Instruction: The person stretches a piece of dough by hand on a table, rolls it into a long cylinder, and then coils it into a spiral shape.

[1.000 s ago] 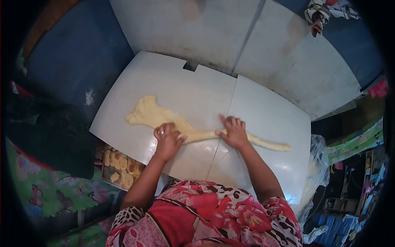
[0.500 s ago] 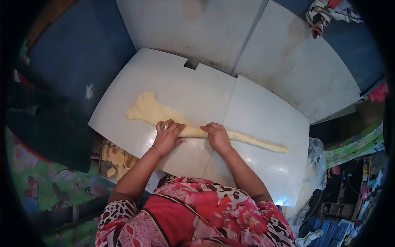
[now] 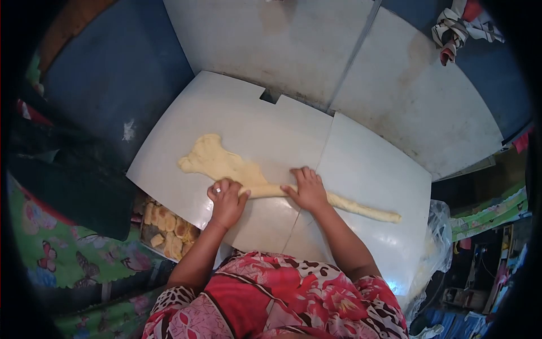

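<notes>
A long piece of pale yellow dough (image 3: 265, 191) lies across the white table. Its left end is a flat, irregular sheet, while the middle and right part form a narrow roll. My left hand (image 3: 227, 202), wearing a ring, has its fingers curled over the dough where the sheet meets the roll, its thumb against the near side. Farther right, my right hand (image 3: 309, 191) lies over the roll with its fingers stretched out past it and the thumb on the dough. The roll's thin tail extends to the right beyond that hand.
The white tabletop (image 3: 372, 164) has a seam and a notch at its back edge, against a pale wall panel (image 3: 248, 39). Below its left edge sits a tray of baked bread pieces (image 3: 169, 226). Clear plastic (image 3: 437, 231) hangs at the right edge.
My right hand's fingers have stretched out beyond the roll, and my left hand has shifted slightly left along the dough. The whole view has moved a little.
</notes>
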Tool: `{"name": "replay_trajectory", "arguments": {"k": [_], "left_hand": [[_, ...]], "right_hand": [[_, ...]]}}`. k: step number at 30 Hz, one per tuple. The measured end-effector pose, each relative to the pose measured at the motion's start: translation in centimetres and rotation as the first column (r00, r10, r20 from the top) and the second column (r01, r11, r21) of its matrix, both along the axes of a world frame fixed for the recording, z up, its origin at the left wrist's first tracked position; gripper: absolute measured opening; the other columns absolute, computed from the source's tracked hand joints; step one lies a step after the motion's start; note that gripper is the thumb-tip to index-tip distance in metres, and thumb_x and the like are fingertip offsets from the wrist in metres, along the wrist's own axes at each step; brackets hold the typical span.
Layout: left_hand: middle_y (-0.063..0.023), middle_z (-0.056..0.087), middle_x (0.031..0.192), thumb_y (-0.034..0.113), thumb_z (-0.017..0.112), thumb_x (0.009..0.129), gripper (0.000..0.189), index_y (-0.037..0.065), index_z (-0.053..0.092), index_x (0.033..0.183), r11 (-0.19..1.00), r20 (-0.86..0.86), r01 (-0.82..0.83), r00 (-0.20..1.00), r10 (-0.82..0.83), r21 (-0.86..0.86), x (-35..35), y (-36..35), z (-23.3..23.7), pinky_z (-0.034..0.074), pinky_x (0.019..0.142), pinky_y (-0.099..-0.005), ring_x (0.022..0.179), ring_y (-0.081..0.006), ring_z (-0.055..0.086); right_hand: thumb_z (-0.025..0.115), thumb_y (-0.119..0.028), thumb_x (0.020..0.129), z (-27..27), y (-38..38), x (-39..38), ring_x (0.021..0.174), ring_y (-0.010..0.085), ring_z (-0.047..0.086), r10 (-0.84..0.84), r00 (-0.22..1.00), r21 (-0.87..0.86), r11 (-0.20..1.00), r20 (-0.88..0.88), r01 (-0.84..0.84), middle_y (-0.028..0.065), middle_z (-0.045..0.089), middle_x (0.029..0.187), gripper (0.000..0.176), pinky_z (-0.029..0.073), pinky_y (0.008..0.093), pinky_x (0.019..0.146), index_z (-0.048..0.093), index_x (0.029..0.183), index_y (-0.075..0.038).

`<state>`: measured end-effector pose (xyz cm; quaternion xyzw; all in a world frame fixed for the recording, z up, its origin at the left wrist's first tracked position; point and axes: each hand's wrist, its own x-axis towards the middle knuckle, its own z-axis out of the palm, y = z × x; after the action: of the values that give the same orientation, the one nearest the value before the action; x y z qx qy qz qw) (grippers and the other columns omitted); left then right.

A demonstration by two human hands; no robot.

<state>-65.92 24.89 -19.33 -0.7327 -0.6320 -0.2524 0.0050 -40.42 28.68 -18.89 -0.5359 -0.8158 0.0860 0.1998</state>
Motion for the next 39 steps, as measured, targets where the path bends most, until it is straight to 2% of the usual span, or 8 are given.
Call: {"name": "replay_trajectory", "arguments": {"k": [4, 7, 12, 17, 25, 30, 34, 39], "left_hand": [[-0.0003, 0.057, 0.085, 0.022, 0.064, 0.083, 0.029, 0.016, 0.063, 0.111, 0.959, 0.112, -0.101, 0.991, 0.074, 0.266, 1.1, 3.8, 1.3, 0.024, 0.096, -0.0487, 0.101, -0.0241, 0.051], [0.0023, 0.060, 0.090, 0.014, 0.061, 0.079, 0.032, 0.018, 0.064, 0.111, 0.950, -0.259, 0.294, 0.930, -0.259, 0.104, -0.1, 4.4, -0.1, 0.027, 0.098, -0.0490, 0.101, -0.0168, 0.053], [0.0021, 0.062, 0.101, 0.030, 0.066, 0.080, 0.036, 0.016, 0.064, 0.113, 0.936, -0.103, 0.349, 0.931, -0.351, -0.033, -1.0, 2.5, 1.7, 0.026, 0.098, -0.0515, 0.108, -0.0178, 0.051], [0.0007, 0.061, 0.098, 0.039, 0.071, 0.075, 0.041, 0.014, 0.067, 0.108, 0.951, -0.101, 0.310, 0.946, -0.309, -0.003, -1.9, 2.8, 0.2, 0.024, 0.099, -0.0508, 0.109, -0.0206, 0.049], [-0.0011, 0.059, 0.093, 0.032, 0.071, 0.078, 0.023, 0.012, 0.068, 0.090, 0.896, -0.077, 0.276, 0.944, -0.320, -0.347, -3.1, 1.2, 2.2, 0.025, 0.094, -0.0477, 0.104, -0.0229, 0.049], [-0.0040, 0.057, 0.102, 0.030, 0.068, 0.080, 0.021, 0.012, 0.064, 0.089, 0.982, 0.097, 0.001, 0.995, -0.019, 0.187, -1.0, 6.3, 2.8, 0.030, 0.089, -0.0457, 0.100, -0.0245, 0.051], [-0.0025, 0.059, 0.084, 0.017, 0.070, 0.074, 0.012, 0.011, 0.063, 0.082, 0.922, -0.123, 0.371, 0.926, -0.358, 0.111, -1.8, 6.7, 0.4, 0.039, 0.080, -0.0393, 0.087, -0.0235, 0.056], [-0.0002, 0.064, 0.092, 0.025, 0.071, 0.076, 0.023, 0.010, 0.067, 0.094, 0.927, -0.058, 0.357, 0.934, -0.352, 0.114, -1.9, 3.9, 1.0, 0.039, 0.085, -0.0377, 0.094, -0.0212, 0.056]], "right_hand": [[0.053, -0.042, 0.090, 1.1, 2.1, -1.2, 0.099, 0.0261, 0.052, -0.158, 0.979, 0.147, 0.979, 0.126, 0.139, 0.0099, 0.054, 0.111, 0.056, 0.039, 0.0369, 0.085, 0.048, 0.133, -0.008], [0.054, -0.041, 0.089, -0.2, -0.1, -2.8, 0.104, 0.0251, 0.051, 0.073, 0.955, 0.003, 0.997, 0.288, -0.077, 0.0102, 0.054, 0.114, 0.059, 0.039, 0.0402, 0.087, 0.045, 0.136, -0.006], [0.060, -0.037, 0.085, -0.1, -3.0, -5.7, 0.108, 0.0225, 0.052, 0.028, 0.989, 0.256, 0.964, 0.146, -0.065, 0.0086, 0.055, 0.117, 0.063, 0.038, 0.0372, 0.091, 0.044, 0.139, -0.008], [0.066, -0.045, 0.078, -0.5, -0.5, -4.8, 0.089, 0.0186, 0.054, 0.081, 0.993, 0.178, 0.980, 0.081, -0.094, 0.0013, 0.056, 0.091, 0.059, 0.039, 0.0358, 0.079, 0.055, 0.128, -0.015], [0.052, -0.049, 0.089, 0.9, -0.2, -2.9, 0.096, 0.0249, 0.054, 0.107, 0.981, -0.088, 0.992, 0.163, -0.094, 0.0083, 0.057, 0.097, 0.052, 0.039, 0.0383, 0.085, 0.055, 0.130, -0.016], [0.048, -0.036, 0.093, 1.2, 2.7, -3.8, 0.096, 0.0241, 0.054, -0.172, 0.967, 0.260, 0.958, 0.188, 0.120, 0.0070, 0.057, 0.102, 0.050, 0.039, 0.0371, 0.083, 0.047, 0.137, -0.013], [0.045, -0.008, 0.083, -0.6, 0.1, -5.7, 0.095, 0.0244, 0.055, 0.294, 0.945, 0.131, 0.941, 0.141, -0.312, 0.0097, 0.057, 0.105, 0.050, 0.042, 0.0375, 0.087, 0.052, 0.132, -0.009], [0.057, -0.018, 0.081, 1.7, -1.8, -6.8, 0.107, 0.0256, 0.053, 0.155, 0.987, -0.012, 0.988, 0.047, -0.155, 0.0108, 0.056, 0.112, 0.050, 0.040, 0.0438, 0.094, 0.053, 0.131, -0.010]]}}
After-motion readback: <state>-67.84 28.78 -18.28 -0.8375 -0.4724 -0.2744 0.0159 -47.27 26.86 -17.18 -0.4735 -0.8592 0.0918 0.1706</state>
